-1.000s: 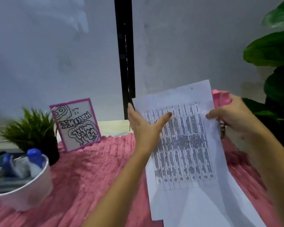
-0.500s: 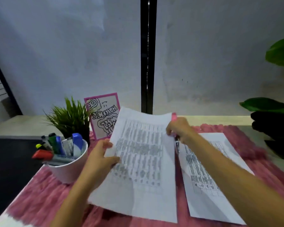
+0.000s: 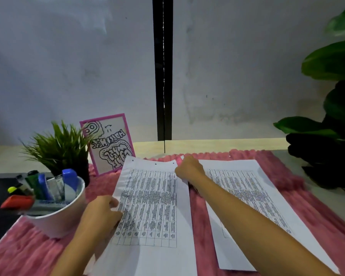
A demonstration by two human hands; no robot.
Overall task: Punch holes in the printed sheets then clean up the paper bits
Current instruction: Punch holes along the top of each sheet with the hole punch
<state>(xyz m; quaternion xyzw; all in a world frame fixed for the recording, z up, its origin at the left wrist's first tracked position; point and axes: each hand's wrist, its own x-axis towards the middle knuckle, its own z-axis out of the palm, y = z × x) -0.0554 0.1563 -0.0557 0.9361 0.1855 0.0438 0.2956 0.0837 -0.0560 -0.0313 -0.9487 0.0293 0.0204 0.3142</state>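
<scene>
A printed sheet [image 3: 153, 206] lies on a pink mat [image 3: 38, 246] in the middle of the worktop [image 3: 217, 145], its long side running from the near edge toward the far edge. Three small dark holes show along its far margin. The left hand [image 3: 103, 213] grips the sheet's left edge about halfway down, fingers curled round the paper, which lifts slightly there. The right hand [image 3: 189, 168] is a closed fist at the sheet's far right corner, wrapped round a pink punch [image 3: 179, 160]; only the tip of the punch shows past the knuckles, so how it sits on the paper cannot be told. The right forearm crosses the strip of mat between the two sheets.

A second sheet [image 3: 247, 200] lies flat just beside the first, toward the right edge of the worktop, not touching it.

Toward the left edge stands a white cup [image 3: 58, 220] full of markers. Behind it is a small green plant [image 3: 58, 148], and a pink-framed card [image 3: 110, 142] leans just beside that, near the far edge. Large dark leaves [image 3: 331, 124] fill the far right corner.
</scene>
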